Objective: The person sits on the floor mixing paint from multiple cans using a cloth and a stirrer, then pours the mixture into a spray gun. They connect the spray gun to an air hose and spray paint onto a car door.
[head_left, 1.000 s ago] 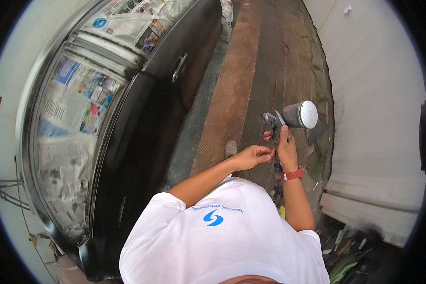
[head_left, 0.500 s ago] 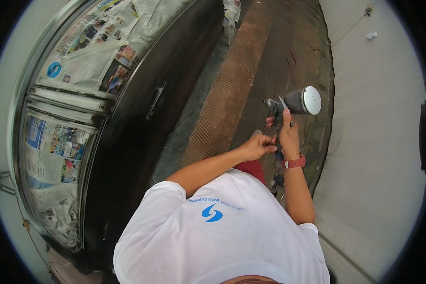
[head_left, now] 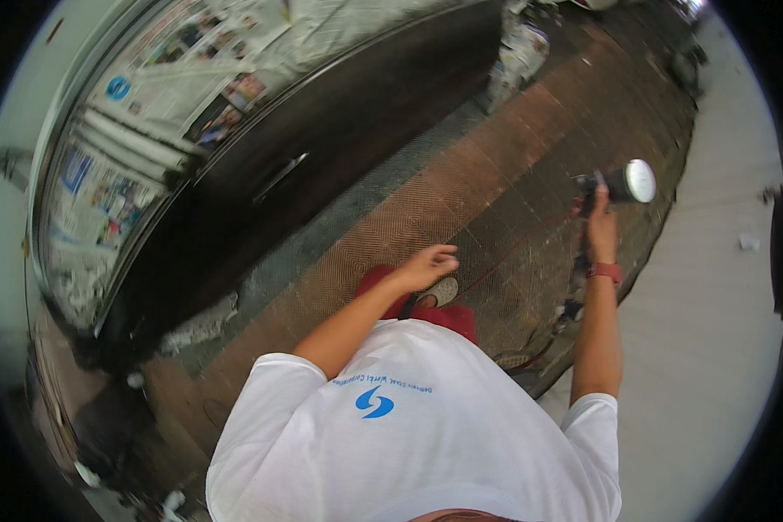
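My right hand (head_left: pixel 601 228) is wrapped round the grip of a paint spray gun (head_left: pixel 590 198), held out to the right. A dark cup with a white lid (head_left: pixel 640 181) sits on the gun, tilted to the right. My left hand (head_left: pixel 428 266) is in front of my waist, apart from the gun. Its fingers are loosely bent and a little blurred, with nothing in them. On my left stands a dark vehicle door panel (head_left: pixel 322 174) with a slim handle (head_left: pixel 287 174); neither hand touches it.
Newspaper (head_left: pixel 174 61) masks the vehicle's windows. A thin reddish hose (head_left: pixel 506 257) crosses the patterned floor (head_left: pixel 435 204) near my foot. A pale sheet-like wall (head_left: pixel 722 348) runs along the right. Something wrapped in paper (head_left: pixel 520 61) stands beyond the door's far end.
My left hand has come away from the gun and moved left. My right hand has carried the spray gun to the right. The view has turned, so the vehicle lies more slanted.
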`<state>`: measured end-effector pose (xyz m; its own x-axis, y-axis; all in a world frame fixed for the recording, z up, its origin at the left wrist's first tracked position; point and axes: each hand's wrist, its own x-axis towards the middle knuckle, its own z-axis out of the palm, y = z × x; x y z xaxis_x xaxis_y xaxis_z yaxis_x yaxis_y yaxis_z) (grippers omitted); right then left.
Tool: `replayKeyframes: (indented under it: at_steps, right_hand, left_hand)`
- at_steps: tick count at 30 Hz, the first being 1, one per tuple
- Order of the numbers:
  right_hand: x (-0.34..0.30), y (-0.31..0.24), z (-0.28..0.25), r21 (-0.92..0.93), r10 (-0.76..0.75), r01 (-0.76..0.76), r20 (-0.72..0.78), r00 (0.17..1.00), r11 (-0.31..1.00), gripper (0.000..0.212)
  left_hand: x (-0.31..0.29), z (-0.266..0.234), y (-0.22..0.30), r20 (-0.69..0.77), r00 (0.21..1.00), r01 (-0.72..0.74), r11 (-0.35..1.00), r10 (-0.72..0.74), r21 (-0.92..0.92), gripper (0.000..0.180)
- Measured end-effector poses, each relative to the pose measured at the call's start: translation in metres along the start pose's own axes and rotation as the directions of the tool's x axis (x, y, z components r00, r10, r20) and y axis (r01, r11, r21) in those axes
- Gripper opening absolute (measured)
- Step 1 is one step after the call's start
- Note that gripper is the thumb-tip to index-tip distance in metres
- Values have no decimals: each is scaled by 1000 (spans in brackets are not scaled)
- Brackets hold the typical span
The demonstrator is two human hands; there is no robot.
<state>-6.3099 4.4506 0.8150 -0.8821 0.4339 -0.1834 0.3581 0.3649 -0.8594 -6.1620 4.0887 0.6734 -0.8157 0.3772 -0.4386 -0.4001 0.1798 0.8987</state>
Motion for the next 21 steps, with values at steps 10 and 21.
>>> replayKeyframes:
  at_steps: [10, 21]
  right_hand:
    - [99, -231, 63, 60, -486, 489, 268, 832, 870, 89]
    - [-171, -317, 314, 322, -336, 99, 884, 324, 942, 69]
  left_hand:
    - [-169, -95, -242, -680, 324, 664, 670, -658, -332, 51]
    - [-184, -40, -287, -403, 403, 499, 566, -822, -656, 50]
